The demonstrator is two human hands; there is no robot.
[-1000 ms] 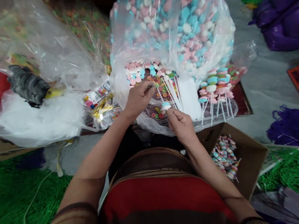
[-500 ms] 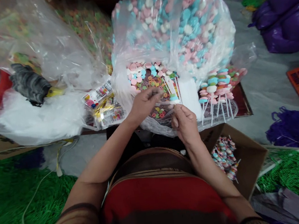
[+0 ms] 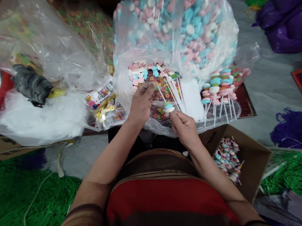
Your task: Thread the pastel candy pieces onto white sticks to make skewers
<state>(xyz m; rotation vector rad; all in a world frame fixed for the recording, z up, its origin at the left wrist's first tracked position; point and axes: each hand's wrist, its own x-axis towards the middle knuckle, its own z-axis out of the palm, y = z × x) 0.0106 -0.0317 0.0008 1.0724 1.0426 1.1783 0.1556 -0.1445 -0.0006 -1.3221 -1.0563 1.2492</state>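
Note:
My right hand (image 3: 184, 125) is closed around the lower end of a candy skewer (image 3: 169, 107). Blue, green and white pieces are threaded low on its white stick, whose bare tip points up. To the left of that tip, my left hand (image 3: 142, 105) is pinched, thumb against fingers; what it holds, if anything, is too small to make out. Beneath both hands lie loose gummy rings (image 3: 168, 94), with pink, white and blue candy discs (image 3: 137, 74) behind them. Several loose white sticks (image 3: 176, 92) lean just beyond my right hand.
Finished-looking candy skewers (image 3: 217, 87) lie in a pile at the right. A large clear bag of candy discs (image 3: 194, 21) stands behind. Left are shiny printed wrappers (image 3: 108, 111), a white plastic bag (image 3: 37, 121) and a red basin (image 3: 6, 82). A cardboard box (image 3: 251, 158) holds wrapped skewers below right.
My left hand has drawn left and slightly up, away from the stick. My right hand has shifted a little left and down with the skewer, whose bare tip now shows.

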